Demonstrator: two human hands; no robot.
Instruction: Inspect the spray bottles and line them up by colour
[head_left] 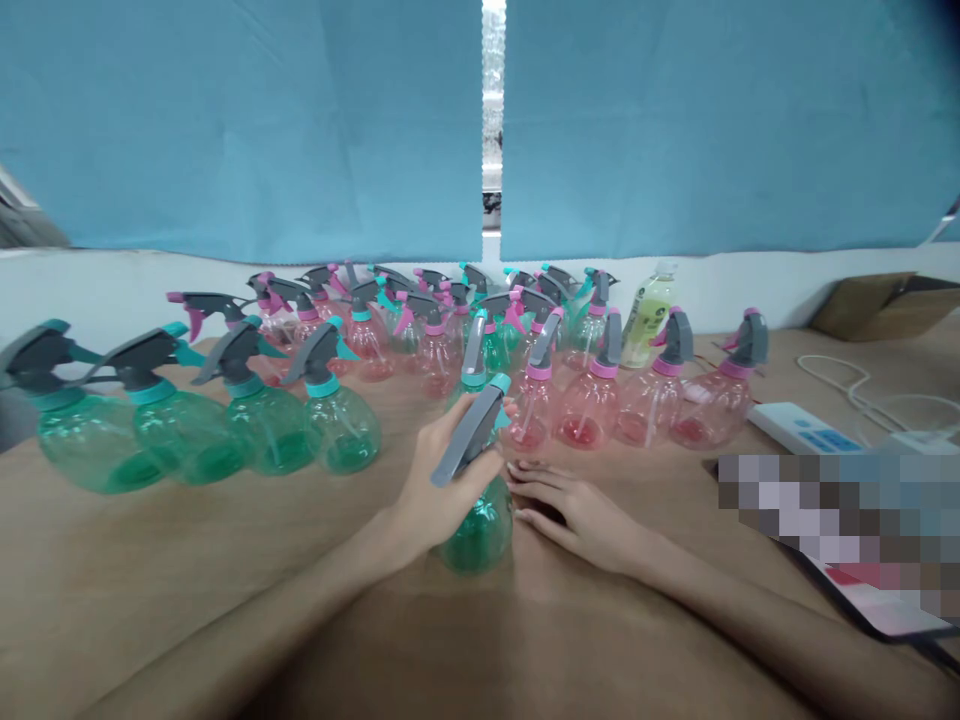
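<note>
My left hand (pixel 442 485) is wrapped round the neck of a green spray bottle (pixel 480 535) with a grey and teal head, which stands upright near the middle of the table. Just right of that bottle, my right hand (pixel 581 515) rests low over the table with its fingers stretched out and holds nothing. Left of my hands is a row of green spray bottles (pixel 341 435) with teal collars. Beyond my right hand stand several pink spray bottles (pixel 585 405) with pink collars. Another green bottle is partly hidden behind my left hand.
More green and pink spray bottles (pixel 436 360) crowd the back of the wooden table (pixel 150 600). A labelled drink bottle (pixel 649 315) stands behind the pink row. At the right are a white power strip (pixel 806 430), white cables, a brown box (pixel 874 305) and a blurred-out device (pixel 892 605).
</note>
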